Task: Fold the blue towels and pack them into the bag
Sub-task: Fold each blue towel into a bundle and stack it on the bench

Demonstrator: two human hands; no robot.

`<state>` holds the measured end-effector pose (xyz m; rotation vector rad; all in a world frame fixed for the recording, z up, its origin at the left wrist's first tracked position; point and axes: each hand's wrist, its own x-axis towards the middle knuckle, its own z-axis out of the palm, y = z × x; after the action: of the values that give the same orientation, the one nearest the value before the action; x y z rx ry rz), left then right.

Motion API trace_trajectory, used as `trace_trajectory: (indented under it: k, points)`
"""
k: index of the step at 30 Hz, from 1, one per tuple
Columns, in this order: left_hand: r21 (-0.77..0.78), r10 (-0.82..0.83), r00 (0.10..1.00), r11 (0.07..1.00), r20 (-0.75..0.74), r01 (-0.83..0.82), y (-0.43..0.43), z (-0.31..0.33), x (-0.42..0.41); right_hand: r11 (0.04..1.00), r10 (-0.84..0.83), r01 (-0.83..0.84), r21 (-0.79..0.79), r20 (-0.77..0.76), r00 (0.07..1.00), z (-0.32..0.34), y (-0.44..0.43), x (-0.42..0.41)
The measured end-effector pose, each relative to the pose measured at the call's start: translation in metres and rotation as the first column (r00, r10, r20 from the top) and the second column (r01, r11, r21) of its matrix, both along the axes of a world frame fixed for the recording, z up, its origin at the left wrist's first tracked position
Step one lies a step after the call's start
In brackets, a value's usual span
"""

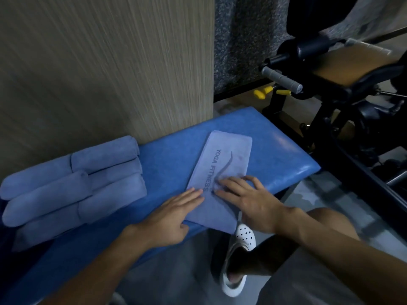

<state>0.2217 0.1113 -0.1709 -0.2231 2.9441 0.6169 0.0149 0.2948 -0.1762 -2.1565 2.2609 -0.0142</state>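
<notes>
Left grip (174, 216) flat and wide, fingers straight on near end of blue towel (226, 159); right grip (248, 201) just beside, fingers spread, lightly bent, pressing, pinching nothing. Towel in long folded strip, slantwise on blue surface (167, 164), near end seemingly past the edge, above white shoe (244, 236). Rolled towels (72, 188) stacked at left, apart. No bag in view. Risks: overhanging end slipping off under uneven pressure; skewed lay giving a crooked, loose fold
</notes>
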Motion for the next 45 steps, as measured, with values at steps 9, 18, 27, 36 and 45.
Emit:
trace_trajectory:
  k: [9, 18, 27, 36, 45]
  points:
    - [-0.175, -0.081, 0.997, 0.981, 0.022, 0.083, -0.001, -0.013, 0.006, 0.994, 0.029, -0.039, -0.104, -0.099, 0.995, -0.037, 0.011, 0.013]
    - [-0.208, -0.107, 0.956, 0.977, -0.273, 0.05, 0.0, -0.027, 0.004, 0.984, -0.028, 0.054, -0.168, 0.159, 0.987, -0.036, 0.042, -0.003]
    - [-0.2, -0.151, 0.929, 0.976, -0.338, 0.086, 0.002, -0.036, -0.014, 0.982, -0.075, 0.123, -0.145, 0.299, 0.951, -0.029, 0.063, -0.015]
    - [0.256, 0.318, 0.813, 0.942, -0.488, -0.216, 0.006, -0.049, -0.036, 0.872, -0.166, 0.392, -0.294, 0.575, 0.801, -0.037, 0.05, -0.015]
    - [0.475, 0.654, 0.661, 0.743, -0.367, -0.472, 0.013, -0.046, -0.052, 0.685, -0.494, 0.718, -0.12, 0.648, 0.58, -0.03, 0.023, -0.013]
